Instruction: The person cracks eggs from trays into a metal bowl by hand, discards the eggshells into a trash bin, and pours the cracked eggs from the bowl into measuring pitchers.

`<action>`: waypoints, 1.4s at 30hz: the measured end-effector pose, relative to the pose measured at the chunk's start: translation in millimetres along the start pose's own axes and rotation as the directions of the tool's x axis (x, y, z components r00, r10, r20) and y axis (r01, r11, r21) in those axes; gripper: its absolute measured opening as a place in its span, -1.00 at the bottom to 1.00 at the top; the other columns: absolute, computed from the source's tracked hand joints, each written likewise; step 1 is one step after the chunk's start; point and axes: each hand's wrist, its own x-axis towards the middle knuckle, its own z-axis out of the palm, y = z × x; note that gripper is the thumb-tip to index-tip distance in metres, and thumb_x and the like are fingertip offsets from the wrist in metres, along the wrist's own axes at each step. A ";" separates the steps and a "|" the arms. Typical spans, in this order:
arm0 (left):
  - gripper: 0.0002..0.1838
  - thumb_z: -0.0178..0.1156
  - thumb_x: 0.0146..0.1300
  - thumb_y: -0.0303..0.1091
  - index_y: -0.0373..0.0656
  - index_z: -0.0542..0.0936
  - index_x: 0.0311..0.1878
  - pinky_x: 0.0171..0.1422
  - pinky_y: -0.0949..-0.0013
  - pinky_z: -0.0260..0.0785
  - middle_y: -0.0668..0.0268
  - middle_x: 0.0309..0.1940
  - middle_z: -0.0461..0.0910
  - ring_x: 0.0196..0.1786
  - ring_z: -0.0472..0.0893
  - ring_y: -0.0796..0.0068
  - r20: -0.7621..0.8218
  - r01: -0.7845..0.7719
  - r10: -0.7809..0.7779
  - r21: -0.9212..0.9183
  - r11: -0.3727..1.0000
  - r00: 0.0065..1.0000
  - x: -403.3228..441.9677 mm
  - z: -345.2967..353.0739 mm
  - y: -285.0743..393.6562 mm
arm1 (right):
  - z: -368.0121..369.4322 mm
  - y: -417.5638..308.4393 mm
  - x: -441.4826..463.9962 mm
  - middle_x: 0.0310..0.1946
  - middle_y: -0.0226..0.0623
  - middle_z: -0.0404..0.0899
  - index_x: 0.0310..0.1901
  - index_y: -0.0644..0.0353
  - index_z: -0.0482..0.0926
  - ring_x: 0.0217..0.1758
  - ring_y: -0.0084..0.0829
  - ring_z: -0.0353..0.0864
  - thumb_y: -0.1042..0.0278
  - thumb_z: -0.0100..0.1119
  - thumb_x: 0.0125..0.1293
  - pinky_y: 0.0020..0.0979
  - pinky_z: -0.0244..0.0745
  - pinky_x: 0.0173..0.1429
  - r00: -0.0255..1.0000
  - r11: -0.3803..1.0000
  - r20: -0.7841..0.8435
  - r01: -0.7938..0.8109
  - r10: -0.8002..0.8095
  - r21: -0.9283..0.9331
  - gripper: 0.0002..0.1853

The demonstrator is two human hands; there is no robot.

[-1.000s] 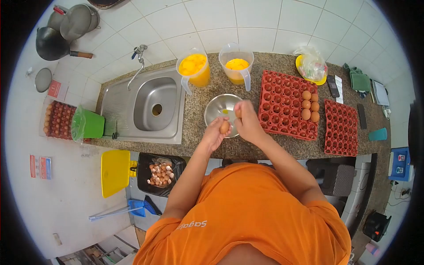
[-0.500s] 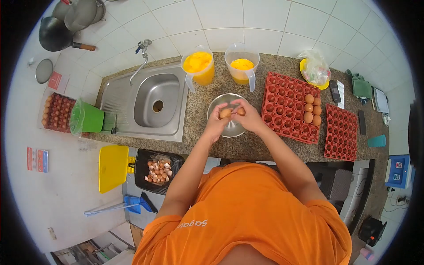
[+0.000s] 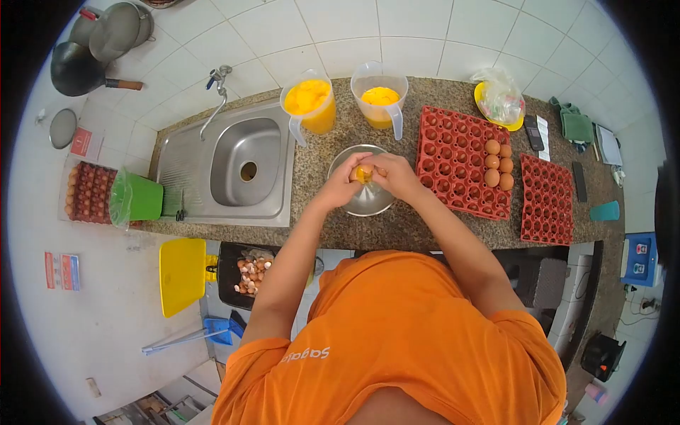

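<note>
Over a metal bowl [image 3: 370, 204] on the counter, both my hands are closed around brown eggshell. A cracked egg [image 3: 365, 173] shows yellow yolk between them. My left hand [image 3: 341, 185] grips the shell from the left, its fingers curled over the top. Brown shell [image 3: 381, 172] also shows in the fingers of my right hand [image 3: 399, 180], which meets the left at the fingertips. Whether the shell pieces are fully apart is hidden by the fingers. Behind the bowl stand a fuller pitcher [image 3: 309, 106] of yolks and a second pitcher [image 3: 380, 99] with less in it.
To the right, a red egg tray [image 3: 453, 159] carries several brown eggs [image 3: 499, 163], beside another red tray [image 3: 547, 202]. A steel sink [image 3: 248, 152] lies left. Below it, an open bin [image 3: 234, 297] holds eggshells. A green container [image 3: 146, 197] sits at the counter's left end.
My hands have drawn closer together over the bowl, and yellow yolk now shows between them where brown shell showed before. The camera view has shifted slightly.
</note>
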 end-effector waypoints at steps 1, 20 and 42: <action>-0.21 0.07 0.19 -0.81 -0.19 0.36 0.54 0.53 0.20 0.39 0.08 0.36 0.54 0.45 0.53 0.21 0.028 -0.066 0.063 0.172 0.983 0.998 0.5 -2.9 11.4 | -5.8 -4.4 0.5 -0.09 -0.17 0.72 0.10 0.08 0.72 -0.02 -0.06 0.73 0.50 0.34 0.17 -0.10 0.65 0.08 0.998 0.995 -0.001 0.069 -0.069 -0.069 -0.59; -0.24 0.11 0.12 -0.77 -0.22 0.42 0.48 0.55 0.06 0.36 -0.06 0.34 0.55 0.44 0.52 -0.12 -0.006 -0.211 0.236 0.430 0.878 0.972 0.3 0.4 45.0 | -21.8 -34.0 2.1 -0.14 -0.13 0.72 -0.05 0.21 0.69 -0.07 -0.07 0.75 0.48 0.39 0.35 -0.18 0.64 0.00 0.978 0.999 -0.203 -0.046 0.043 -0.014 -0.83; -0.67 0.15 0.51 -0.21 -0.28 0.70 0.05 0.45 0.20 0.37 0.12 0.17 0.69 0.30 0.57 0.27 -0.885 0.272 -0.305 -0.214 0.938 0.353 -298.4 -131.0 -58.2 | -258.3 85.2 -19.3 -0.22 -0.01 0.80 -0.14 0.29 0.73 -0.10 -0.05 0.82 0.04 0.74 -0.02 -0.11 0.69 -0.03 0.515 0.253 -0.101 -0.571 0.851 -0.781 -0.45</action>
